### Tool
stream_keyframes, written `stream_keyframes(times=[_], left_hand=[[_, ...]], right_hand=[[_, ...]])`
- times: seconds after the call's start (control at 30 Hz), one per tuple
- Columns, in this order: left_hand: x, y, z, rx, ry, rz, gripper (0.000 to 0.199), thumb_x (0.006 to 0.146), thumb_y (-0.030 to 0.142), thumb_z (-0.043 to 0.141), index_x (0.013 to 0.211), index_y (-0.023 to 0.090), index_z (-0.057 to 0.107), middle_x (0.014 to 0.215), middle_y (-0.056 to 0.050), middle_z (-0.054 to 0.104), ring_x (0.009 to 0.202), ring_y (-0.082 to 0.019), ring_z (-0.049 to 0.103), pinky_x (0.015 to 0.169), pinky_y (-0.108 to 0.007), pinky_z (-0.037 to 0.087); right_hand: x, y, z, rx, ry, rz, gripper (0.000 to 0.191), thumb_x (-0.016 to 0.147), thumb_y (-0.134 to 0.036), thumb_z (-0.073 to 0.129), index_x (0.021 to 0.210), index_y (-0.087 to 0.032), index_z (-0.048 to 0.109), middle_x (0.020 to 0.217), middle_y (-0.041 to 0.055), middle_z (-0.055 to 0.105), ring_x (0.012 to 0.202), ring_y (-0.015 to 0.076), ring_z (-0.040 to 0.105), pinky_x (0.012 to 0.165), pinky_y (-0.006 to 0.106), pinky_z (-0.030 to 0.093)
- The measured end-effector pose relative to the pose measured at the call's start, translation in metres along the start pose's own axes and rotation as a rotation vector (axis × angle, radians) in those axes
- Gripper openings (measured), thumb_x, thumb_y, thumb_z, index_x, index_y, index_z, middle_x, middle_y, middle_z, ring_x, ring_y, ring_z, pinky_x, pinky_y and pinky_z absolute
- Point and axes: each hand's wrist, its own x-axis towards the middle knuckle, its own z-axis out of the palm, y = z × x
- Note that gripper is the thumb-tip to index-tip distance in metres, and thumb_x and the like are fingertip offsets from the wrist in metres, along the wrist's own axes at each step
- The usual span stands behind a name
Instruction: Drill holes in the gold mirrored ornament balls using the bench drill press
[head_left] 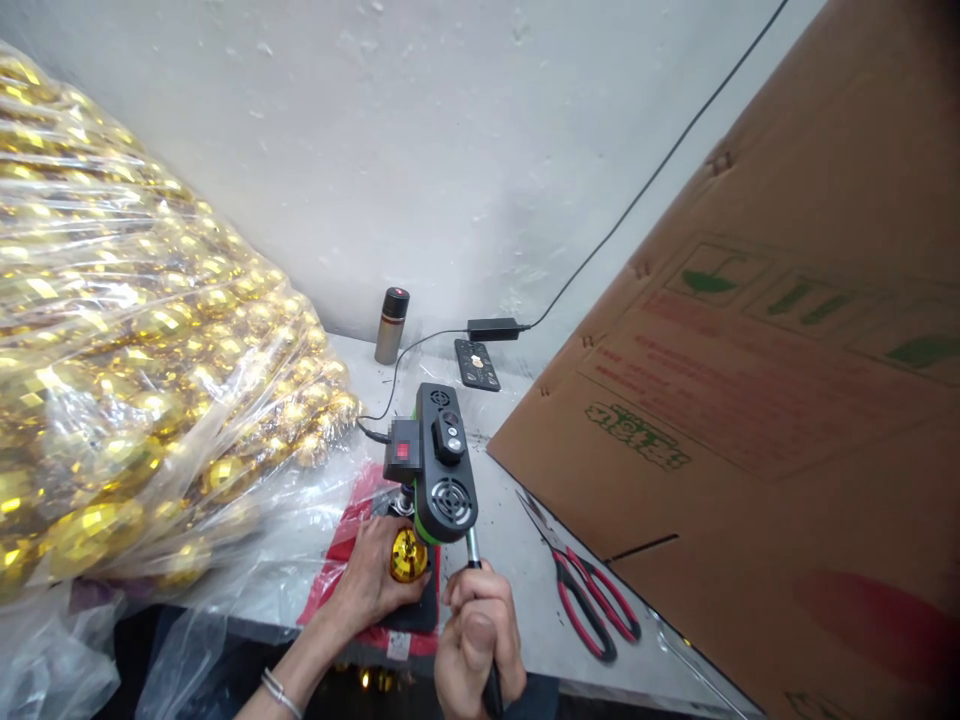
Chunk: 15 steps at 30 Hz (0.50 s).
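A small gold mirrored ball (pixel 408 556) is held in my left hand (pixel 373 578), fingers and thumb curled round it, below the front of a black and green bench machine (pixel 444 465). My right hand (pixel 482 640) is wrapped round the black-gripped lever (pixel 473 550) at the machine's right side. The machine's dark base, partly hidden by my left hand, rests on a red plastic sheet (pixel 405 643). A bracelet circles my left wrist.
Clear plastic full of gold balls (pixel 187 330) fills the left. A large cardboard box (pixel 750 400) leans in at the right, beside red-handled scissors (pixel 581 590). Behind the machine are a bottle (pixel 391 326), a phone (pixel 477 365) and a power adapter (pixel 495 329) with its cable.
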Motion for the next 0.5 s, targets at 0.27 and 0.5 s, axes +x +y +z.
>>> stream_keyframes(times=[0.27,0.5], left_hand=[[0.000,0.000,-0.002,-0.014,-0.016,-0.019,0.044,0.071,0.038,0.085,0.109,0.023,0.071,0.104,-0.010,0.077,0.098,-0.035,0.072,0.089,-0.049,0.056],[0.001,-0.001,0.003,-0.005,0.005,-0.023,0.045,0.067,0.033,0.087,0.108,0.022,0.071,0.105,-0.010,0.076,0.100,-0.036,0.071,0.091,-0.051,0.056]], right_hand=[[-0.020,0.011,-0.006,-0.024,-0.079,0.010,0.037,0.111,-0.022,0.036,0.077,-0.023,0.050,0.074,-0.0048,0.058,0.065,0.0123,0.060,0.085,0.035,0.051],[-0.016,0.023,-0.010,-0.062,-0.136,-0.147,0.037,0.111,-0.029,0.041,0.078,-0.024,0.055,0.074,-0.0061,0.063,0.065,0.0113,0.061,0.081,0.032,0.052]])
